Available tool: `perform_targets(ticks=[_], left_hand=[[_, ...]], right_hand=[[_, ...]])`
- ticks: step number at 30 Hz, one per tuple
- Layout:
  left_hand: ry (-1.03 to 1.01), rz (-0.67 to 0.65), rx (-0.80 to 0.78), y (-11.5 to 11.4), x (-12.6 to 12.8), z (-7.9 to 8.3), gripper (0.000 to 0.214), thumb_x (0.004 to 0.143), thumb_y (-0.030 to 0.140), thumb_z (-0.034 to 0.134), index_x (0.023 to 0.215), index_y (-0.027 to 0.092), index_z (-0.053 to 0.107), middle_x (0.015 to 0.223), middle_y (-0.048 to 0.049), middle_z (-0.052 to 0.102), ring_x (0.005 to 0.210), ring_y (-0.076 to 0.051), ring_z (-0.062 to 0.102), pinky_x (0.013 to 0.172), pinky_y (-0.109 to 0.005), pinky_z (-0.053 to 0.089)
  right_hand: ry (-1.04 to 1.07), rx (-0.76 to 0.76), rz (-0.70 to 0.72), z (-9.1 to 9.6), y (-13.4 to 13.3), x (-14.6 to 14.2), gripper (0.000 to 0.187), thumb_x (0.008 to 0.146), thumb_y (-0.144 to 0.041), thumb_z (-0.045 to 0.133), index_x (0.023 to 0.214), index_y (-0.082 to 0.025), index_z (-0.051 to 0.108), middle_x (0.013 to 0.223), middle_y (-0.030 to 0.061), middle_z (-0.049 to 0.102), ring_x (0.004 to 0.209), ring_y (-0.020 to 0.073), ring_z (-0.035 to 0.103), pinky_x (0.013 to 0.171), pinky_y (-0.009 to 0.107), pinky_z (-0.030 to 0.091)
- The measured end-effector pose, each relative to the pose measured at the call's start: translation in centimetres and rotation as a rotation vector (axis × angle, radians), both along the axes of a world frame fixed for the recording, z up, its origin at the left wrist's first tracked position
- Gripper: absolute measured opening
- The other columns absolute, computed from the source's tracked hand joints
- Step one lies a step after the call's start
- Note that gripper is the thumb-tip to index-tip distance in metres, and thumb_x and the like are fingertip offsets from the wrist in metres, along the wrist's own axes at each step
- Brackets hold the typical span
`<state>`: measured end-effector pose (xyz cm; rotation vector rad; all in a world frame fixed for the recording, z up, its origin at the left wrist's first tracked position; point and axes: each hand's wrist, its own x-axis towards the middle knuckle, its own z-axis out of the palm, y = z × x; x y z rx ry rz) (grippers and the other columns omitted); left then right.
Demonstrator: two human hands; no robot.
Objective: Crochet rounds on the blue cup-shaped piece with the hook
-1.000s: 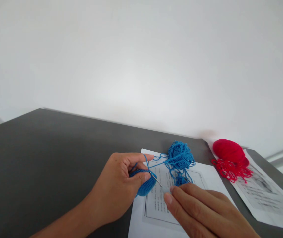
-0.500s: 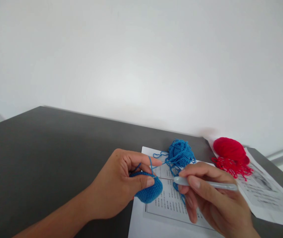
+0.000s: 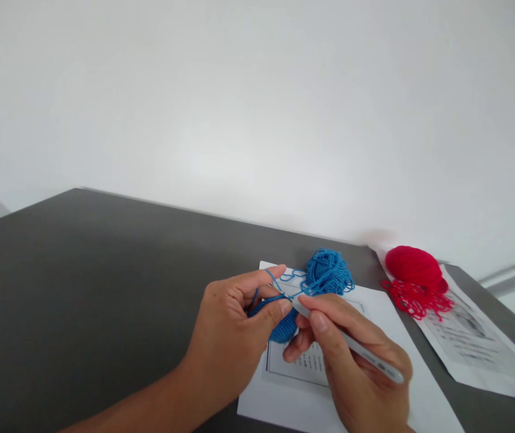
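Just below the centre of the frame, the left hand (image 3: 234, 328) pinches a blue crocheted piece (image 3: 284, 328) between its thumb and the fingers behind, the index finger held out straight with a blue strand (image 3: 277, 280) looped over it. The right hand (image 3: 352, 355), at lower right of centre, grips the grey handle of a crochet hook (image 3: 368, 353) like a pen, its front end up against the crocheted piece by the left thumb; the hook's very tip is too small to make out. Under both hands lies a printed sheet (image 3: 280, 397), with a loose blue yarn ball (image 3: 328, 272) at its upper edge, right of centre. Toward the right edge of the frame, a red yarn ball (image 3: 415, 266) and a tangle of red strands (image 3: 420, 299) rest on a second sheet (image 3: 474, 346), all on a dark grey table (image 3: 104, 288)
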<state>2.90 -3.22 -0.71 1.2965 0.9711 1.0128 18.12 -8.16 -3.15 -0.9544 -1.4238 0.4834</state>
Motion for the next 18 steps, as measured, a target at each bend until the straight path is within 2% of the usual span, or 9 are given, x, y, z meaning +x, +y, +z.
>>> perform_targets(ticks=[3,5,10,12,15,18], left_hand=[[0.023,0.014,0.032,-0.4,0.1,-0.3,0.017,0.083,0.024,0.07,0.08,0.015,0.084,0.063,-0.0019,0.068,0.051,-0.01,0.048,0.041,-0.019,0.037],[0.019,0.018,0.011,-0.6,0.2,-0.4,0.017,0.083,0.025,0.071,0.077,0.014,0.083,0.068,-0.0034,0.071,0.051,-0.01,0.049,0.041,-0.019,0.038],[-0.056,0.029,-0.049,-0.9,0.3,-0.1,0.028,0.081,0.027,0.075,0.104,0.014,0.084,0.065,-0.0009,0.069,0.047,-0.009,0.046,0.046,-0.022,0.042],[-0.099,0.027,-0.053,-0.9,0.3,0.0,0.031,0.08,0.027,0.077,0.107,0.014,0.084,0.062,-0.0005,0.067,0.049,-0.009,0.048,0.048,-0.022,0.043],[-0.194,0.035,-0.091,-0.9,0.2,0.0,0.037,0.078,0.025,0.082,0.113,0.015,0.083,0.066,-0.0021,0.071,0.054,-0.01,0.055,0.05,-0.02,0.044],[-0.361,0.033,-0.187,-0.9,0.1,0.1,0.051,0.075,0.022,0.087,0.125,0.023,0.078,0.078,-0.0043,0.079,0.064,-0.012,0.065,0.056,-0.018,0.051]], right_hand=[[-0.222,0.145,-0.068,0.3,-0.2,0.1,0.037,0.093,-0.001,0.062,0.121,-0.023,0.074,0.076,-0.0012,0.075,0.068,0.0116,0.075,0.067,0.023,0.062],[-0.298,0.197,-0.067,0.5,-0.4,0.2,0.041,0.091,0.003,0.061,0.123,-0.021,0.072,0.082,0.0009,0.075,0.069,0.0112,0.074,0.063,0.023,0.061],[-0.398,0.221,-0.021,0.3,-1.1,0.9,0.045,0.087,0.006,0.06,0.127,-0.013,0.067,0.102,0.0093,0.071,0.082,0.0148,0.074,0.064,0.025,0.064],[-0.441,0.229,-0.021,0.0,-1.3,0.9,0.047,0.088,0.006,0.058,0.13,-0.011,0.065,0.107,0.0114,0.07,0.088,0.0161,0.074,0.068,0.026,0.065],[-0.518,0.295,-0.119,-0.6,-1.5,0.5,0.045,0.092,0.003,0.056,0.134,-0.011,0.065,0.114,0.0136,0.068,0.096,0.0172,0.074,0.078,0.026,0.065],[-0.646,0.35,-0.237,-1.2,-1.8,-0.1,0.046,0.093,0.0,0.058,0.138,-0.01,0.064,0.12,0.0148,0.067,0.105,0.0182,0.072,0.089,0.025,0.063]])
